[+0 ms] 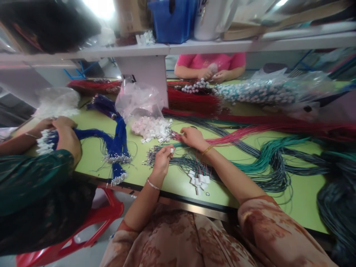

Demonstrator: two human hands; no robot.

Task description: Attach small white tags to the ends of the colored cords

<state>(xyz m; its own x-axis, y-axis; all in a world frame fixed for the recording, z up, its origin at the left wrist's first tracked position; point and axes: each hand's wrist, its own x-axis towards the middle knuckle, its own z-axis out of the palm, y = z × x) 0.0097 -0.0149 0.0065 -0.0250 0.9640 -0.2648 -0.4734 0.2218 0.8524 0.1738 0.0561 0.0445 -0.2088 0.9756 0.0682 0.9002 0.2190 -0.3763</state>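
My left hand (162,159) pinches a small white plastic connector housing (171,150) between thumb and fingertips, above the green table. Over the end of a bundle of red wires (228,138) is my right hand (194,138), its fingers curled down at the wires' metal-tipped ends; what lies between its fingertips is hidden. Just beyond both hands, loose white housings (151,128) spill from a clear plastic bag (139,100). Grey wires (183,163) with metal terminals pass below my hands. Nearer to me lies a cluster of white housings with wires attached (198,181).
At left a co-worker's hands (62,126) hold blue wires with white housings. Bundles of blue wires (116,137), green wires (267,154) and dark wires (336,200) cover parts of the table. Another person (211,66) works opposite, under a shelf (194,48). A red stool (108,207) stands at lower left.
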